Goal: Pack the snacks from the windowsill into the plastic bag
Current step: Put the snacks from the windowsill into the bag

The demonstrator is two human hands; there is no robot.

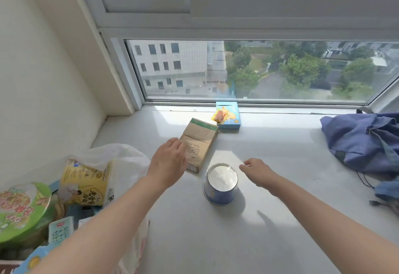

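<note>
White windowsill (280,219); plastic bag (121,157) w/ snacks at my left. Brown carton (200,142) lies flat, my left hand (168,161) open, touching its near end. Blue cup (220,184) btwn hands; right hand (259,171) loosely curled, empty, just beside it.

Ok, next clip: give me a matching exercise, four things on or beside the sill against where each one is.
Things:
1. brown box
2. blue box
3. tub
4. green bowl

Places:
A. in the plastic bag
B. against the window frame, a yellow wrapper on it
C. under the left hand
D. just left of the right hand, bottom up

Pairs: 1-C, 2-B, 3-D, 4-A
</note>
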